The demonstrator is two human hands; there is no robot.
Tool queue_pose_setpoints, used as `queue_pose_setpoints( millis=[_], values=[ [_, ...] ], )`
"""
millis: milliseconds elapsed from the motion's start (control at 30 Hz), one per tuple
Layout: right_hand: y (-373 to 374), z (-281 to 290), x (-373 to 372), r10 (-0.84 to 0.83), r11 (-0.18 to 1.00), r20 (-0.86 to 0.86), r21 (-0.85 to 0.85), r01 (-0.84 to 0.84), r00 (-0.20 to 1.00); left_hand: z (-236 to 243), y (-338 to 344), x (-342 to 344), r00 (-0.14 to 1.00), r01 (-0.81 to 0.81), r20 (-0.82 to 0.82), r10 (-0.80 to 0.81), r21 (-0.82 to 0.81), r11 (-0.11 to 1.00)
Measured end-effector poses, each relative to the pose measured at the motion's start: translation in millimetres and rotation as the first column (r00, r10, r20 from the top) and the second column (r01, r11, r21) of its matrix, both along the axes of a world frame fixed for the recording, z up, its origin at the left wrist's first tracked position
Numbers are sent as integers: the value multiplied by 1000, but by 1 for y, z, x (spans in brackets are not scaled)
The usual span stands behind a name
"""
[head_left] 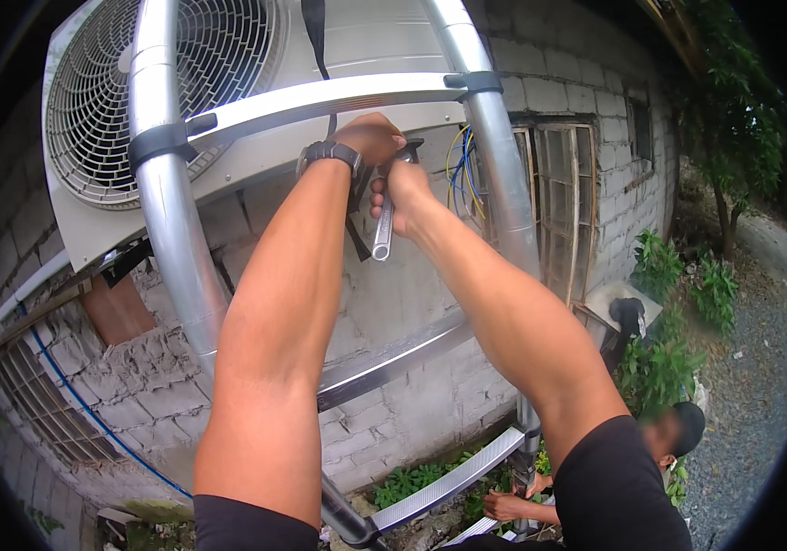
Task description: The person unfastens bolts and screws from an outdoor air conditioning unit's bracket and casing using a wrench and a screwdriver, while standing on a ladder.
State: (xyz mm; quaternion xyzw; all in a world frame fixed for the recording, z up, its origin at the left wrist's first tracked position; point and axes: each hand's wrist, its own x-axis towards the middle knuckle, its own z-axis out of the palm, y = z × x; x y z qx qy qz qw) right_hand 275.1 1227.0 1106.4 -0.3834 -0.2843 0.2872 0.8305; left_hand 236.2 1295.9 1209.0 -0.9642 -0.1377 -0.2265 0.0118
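Note:
Through the upper gap of a telescopic ladder [156,110], both my arms reach to the underside of a pale outdoor air-conditioner unit [375,41]. My right hand [407,195] is closed around a silver wrench [382,237], whose ring end points down below the fist. Just above and left of it, my left hand [370,138], with a dark watch [331,156] on the wrist, has curled fingers at a dark bracket end [412,147]. What those fingers hold is hidden. Black straps [315,37] hang in front of the unit and behind my hands.
Yellow and blue wires [462,170] dangle right of my hands. Behind stands a block wall [568,96] with a framed window [563,193]. Below, a person in a dark cap [687,430] has hands [513,505] at the ladder's lower part. Plants and a gravel path [752,404] lie right.

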Motion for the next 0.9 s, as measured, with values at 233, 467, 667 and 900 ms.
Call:
queue_pose_setpoints(
  millis=[233,467,667,900],
  values=[
    [13,-5,0,-70,995,-71,68,75,995,2,-5,2,999,43,14,-43,21,999],
    [8,4,12,23,995,-37,96,-19,999,4,2,4,1000,-10,-9,10,17,1000],
    [24,6,9,-77,995,15,66,76,997,5,5,8,1000,-1,2,1,44,999],
    [18,9,9,-58,997,39,56,55,998,11,-4,10,989,-118,-74,126,103,988]
  ],
)
